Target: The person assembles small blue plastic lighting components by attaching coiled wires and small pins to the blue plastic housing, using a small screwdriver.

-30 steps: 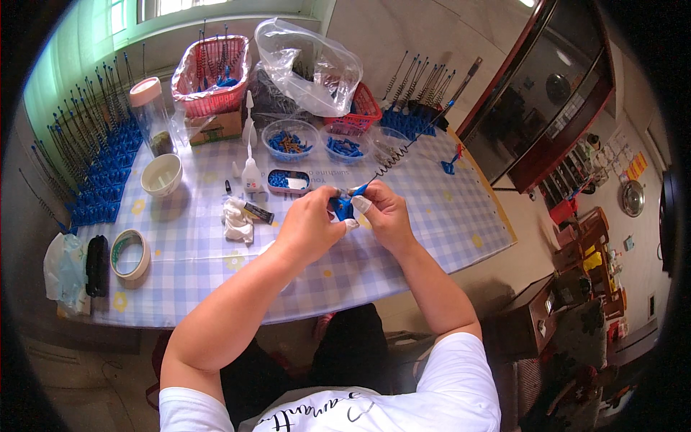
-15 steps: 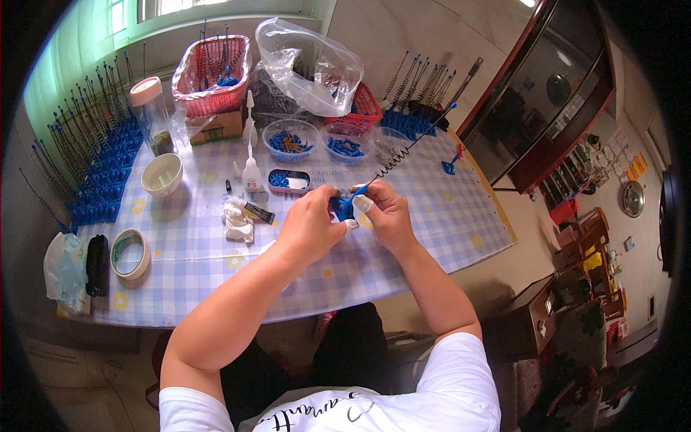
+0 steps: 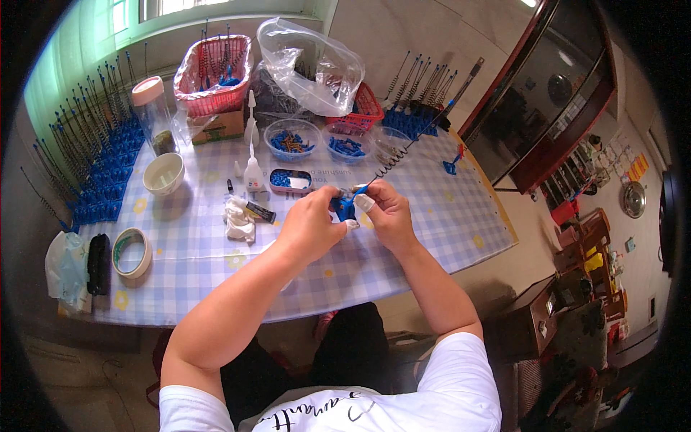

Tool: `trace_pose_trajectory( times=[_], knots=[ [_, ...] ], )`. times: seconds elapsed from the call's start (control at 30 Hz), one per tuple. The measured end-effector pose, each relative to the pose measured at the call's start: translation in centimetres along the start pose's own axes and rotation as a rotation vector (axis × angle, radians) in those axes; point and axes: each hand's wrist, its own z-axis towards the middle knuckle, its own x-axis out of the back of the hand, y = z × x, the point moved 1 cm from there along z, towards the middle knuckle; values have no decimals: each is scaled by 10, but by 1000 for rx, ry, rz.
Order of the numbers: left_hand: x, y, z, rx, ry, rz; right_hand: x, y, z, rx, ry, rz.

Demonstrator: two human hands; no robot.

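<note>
Above the near part of the table, my two hands work close together on one small blue plastic piece (image 3: 345, 209). My left hand (image 3: 314, 222) is closed, pinching its left side between thumb and fingers. From the other side, my right hand (image 3: 389, 217) pinches the narrow blue end where a dark coiled wire (image 3: 393, 160) joins. This wire slants up to the far right and has a blue tip. White coverings wrap some of my fingertips. My fingers hide much of the blue piece.
Beyond my hands stand a tin of blue beads (image 3: 290, 179), a bowl of small parts (image 3: 291, 141) and a white squeeze bottle (image 3: 253, 176). Leftward are a white cup (image 3: 164, 173), a tape roll (image 3: 132, 253) and rows of blue pieces with upright wires (image 3: 108, 173). A red basket (image 3: 212, 97) stands behind.
</note>
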Motion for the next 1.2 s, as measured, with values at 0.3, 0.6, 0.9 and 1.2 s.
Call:
trace_pose_trajectory(
  times=[0.3,0.6,0.9,1.2],
  knots=[
    [5,5,-2,44,-119,119,-1,-1,-1,111,-20,-207],
    [6,-6,-1,-38,-93,153,-5,-16,3,-147,-124,-136],
    [5,-8,1,-25,-133,230,2,-36,22,-241,-340,-338],
    [6,-12,1,-2,-81,245,15,-12,31,-239,-359,-223]
  ],
)
